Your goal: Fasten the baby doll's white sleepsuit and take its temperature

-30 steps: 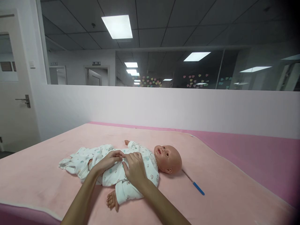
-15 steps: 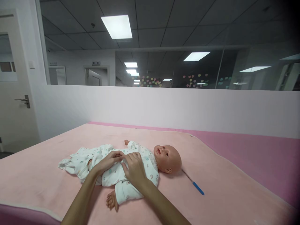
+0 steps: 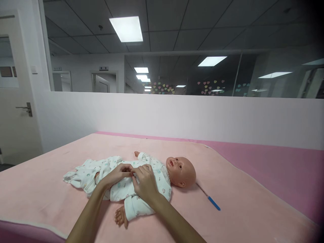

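Note:
A baby doll (image 3: 186,172) lies on its back on the pink pad, head to the right and face up. It wears a white printed top (image 3: 121,192) and white printed trousers (image 3: 87,173). At the doll's belly, my left hand (image 3: 117,175) is closed, pinching the front of the top. Opposite it, fingertips nearly meeting, my right hand (image 3: 146,182) is closed on the same part of the top. What exactly sits between the fingertips is hidden. One doll hand (image 3: 121,217) pokes out of the near sleeve.
A thin rod with a blue handle (image 3: 214,203) lies on the pad just right of the doll's head. The pink pad (image 3: 240,209) spreads over the table. Behind it rises a white wall (image 3: 177,116) with windows above. A door (image 3: 17,128) stands at the far left.
My fingers have shifted slightly at the doll's belly, the left fingertips curling in a little more. The doll and the blue-handled rod have stayed in place.

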Tool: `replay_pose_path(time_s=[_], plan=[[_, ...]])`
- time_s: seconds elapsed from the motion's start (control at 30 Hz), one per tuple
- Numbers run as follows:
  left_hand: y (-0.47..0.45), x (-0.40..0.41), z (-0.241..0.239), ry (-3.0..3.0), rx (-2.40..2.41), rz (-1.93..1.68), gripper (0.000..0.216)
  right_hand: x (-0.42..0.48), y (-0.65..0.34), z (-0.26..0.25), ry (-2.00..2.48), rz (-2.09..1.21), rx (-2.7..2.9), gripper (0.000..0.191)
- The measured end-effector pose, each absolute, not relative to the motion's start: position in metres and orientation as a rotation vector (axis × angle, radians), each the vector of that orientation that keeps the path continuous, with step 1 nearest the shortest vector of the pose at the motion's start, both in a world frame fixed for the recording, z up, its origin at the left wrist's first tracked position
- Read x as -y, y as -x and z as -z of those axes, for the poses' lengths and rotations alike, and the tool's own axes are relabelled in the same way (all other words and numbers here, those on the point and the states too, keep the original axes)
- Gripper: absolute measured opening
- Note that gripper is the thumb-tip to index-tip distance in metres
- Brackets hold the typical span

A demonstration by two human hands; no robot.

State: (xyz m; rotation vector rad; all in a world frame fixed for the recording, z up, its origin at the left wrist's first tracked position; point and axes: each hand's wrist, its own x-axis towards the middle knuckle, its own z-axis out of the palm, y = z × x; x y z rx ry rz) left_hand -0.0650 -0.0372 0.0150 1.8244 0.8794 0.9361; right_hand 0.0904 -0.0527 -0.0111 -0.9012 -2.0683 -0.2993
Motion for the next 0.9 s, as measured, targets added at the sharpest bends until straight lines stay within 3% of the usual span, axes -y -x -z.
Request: replay_pose_path(time_s=[0.23,0.47,0.73,0.9], plan=[[0.066,0.034,-0.011,-1.749,-0.898,-0.956,0.014,0.047,-0.107,-0.012,0.923,0.228,1.845,0.014],[0.066,0.036,-0.012,-1.739,-0.968,-0.967,0.020,0.023,-0.176,-0.039,1.358,0.345,1.470,0.025],[0.065,0.034,-0.010,-1.731,-0.959,-0.972,0.017,0.021,-0.193,-0.039,1.683,0.529,1.517,0.022],[0.065,0.034,-0.010,-1.735,-0.967,-0.974,0.017,0.019,-0.212,-0.045,1.848,0.344,1.398,0.026]])
